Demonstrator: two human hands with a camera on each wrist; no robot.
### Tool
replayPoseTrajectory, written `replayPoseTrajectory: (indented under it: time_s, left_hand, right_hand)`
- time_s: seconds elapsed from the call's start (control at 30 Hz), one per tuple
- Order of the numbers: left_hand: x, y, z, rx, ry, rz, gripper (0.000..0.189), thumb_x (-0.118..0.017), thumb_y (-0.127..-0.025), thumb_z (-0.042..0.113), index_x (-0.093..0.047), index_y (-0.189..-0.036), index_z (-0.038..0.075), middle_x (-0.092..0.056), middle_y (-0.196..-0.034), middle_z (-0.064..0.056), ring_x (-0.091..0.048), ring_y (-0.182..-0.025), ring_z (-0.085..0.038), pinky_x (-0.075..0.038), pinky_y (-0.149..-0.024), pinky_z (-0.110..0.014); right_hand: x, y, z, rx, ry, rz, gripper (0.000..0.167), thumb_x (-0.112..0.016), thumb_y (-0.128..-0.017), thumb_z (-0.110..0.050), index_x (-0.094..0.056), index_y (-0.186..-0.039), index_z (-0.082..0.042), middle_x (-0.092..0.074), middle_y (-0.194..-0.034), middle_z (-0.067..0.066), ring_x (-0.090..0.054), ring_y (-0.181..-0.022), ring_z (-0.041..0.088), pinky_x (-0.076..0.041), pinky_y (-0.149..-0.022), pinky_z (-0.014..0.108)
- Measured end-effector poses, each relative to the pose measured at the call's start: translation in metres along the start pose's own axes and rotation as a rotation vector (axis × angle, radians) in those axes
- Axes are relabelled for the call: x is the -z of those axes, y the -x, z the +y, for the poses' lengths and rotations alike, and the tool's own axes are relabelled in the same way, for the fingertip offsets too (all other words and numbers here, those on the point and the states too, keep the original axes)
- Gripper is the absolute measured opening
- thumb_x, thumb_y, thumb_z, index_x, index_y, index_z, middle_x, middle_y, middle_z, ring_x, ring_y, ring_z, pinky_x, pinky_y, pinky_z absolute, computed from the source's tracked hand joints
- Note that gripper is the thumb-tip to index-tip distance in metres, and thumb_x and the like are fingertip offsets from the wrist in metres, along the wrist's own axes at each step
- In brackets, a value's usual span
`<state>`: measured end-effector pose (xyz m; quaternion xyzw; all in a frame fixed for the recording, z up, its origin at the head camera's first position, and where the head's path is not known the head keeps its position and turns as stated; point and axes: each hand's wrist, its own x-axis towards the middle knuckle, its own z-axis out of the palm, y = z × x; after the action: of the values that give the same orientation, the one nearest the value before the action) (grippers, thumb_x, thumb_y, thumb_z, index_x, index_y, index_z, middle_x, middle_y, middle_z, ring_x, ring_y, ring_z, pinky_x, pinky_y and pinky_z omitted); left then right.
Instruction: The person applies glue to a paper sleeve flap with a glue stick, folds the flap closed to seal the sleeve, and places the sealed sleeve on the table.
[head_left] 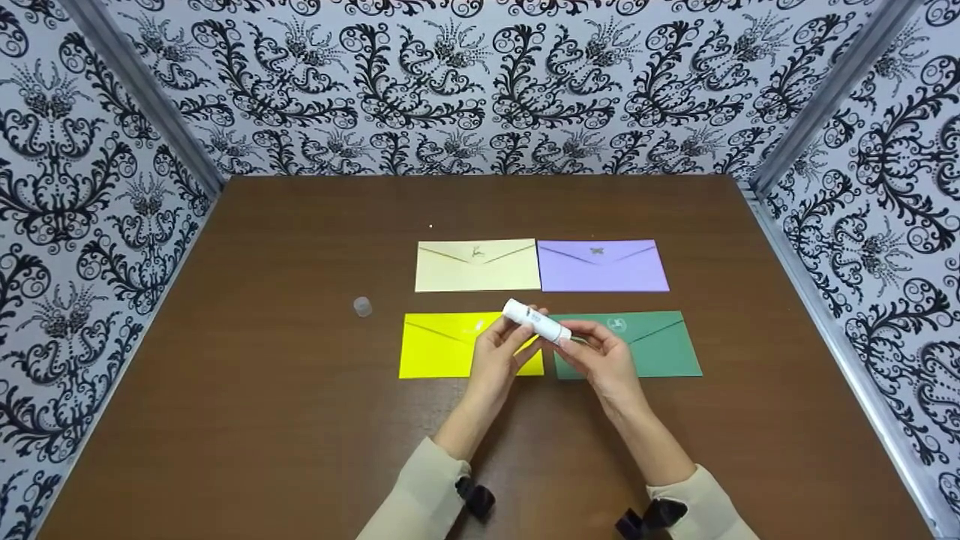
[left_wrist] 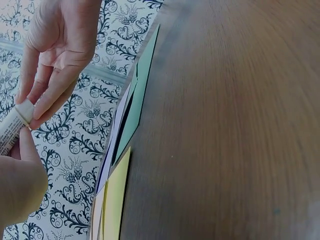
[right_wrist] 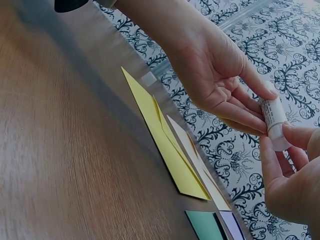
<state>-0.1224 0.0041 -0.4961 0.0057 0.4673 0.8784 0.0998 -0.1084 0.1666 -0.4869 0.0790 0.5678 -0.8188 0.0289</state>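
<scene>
A white glue stick is held aslant above the front pair of envelopes. My left hand grips its barrel between thumb and fingers, which the left wrist view shows only partly. At the lower end, the thumb and fingertips of my right hand pinch the base, seen close up in the right wrist view beside the printed barrel. Beneath the hands lie a yellow envelope and a green envelope, each partly covered from the head view. A small translucent cap stands on the table to the left.
Behind the front pair, a cream envelope and a lilac envelope lie side by side on the brown table. Patterned walls with grey edging enclose the table at the back and sides.
</scene>
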Motion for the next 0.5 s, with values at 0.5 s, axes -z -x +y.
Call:
replayPoseTrajectory:
  time_s: [0.5]
  left_hand:
    - [-0.0002,0.0008,-0.0003,0.019,-0.039,0.062,0.043,-0.062,-0.098,0.008,-0.050,-0.137,-0.007,-0.061,-0.132,-0.023,-0.066,-0.112,-0.019,-0.053,-0.100,-0.046]
  right_hand:
    - [-0.0004,0.0034,0.0011,0.084,0.130,-0.010,0.028,-0.069,-0.087,0.008,-0.065,-0.114,0.007,-0.069,-0.105,0.006,-0.071,-0.093,0.016,-0.062,-0.082,0.026]
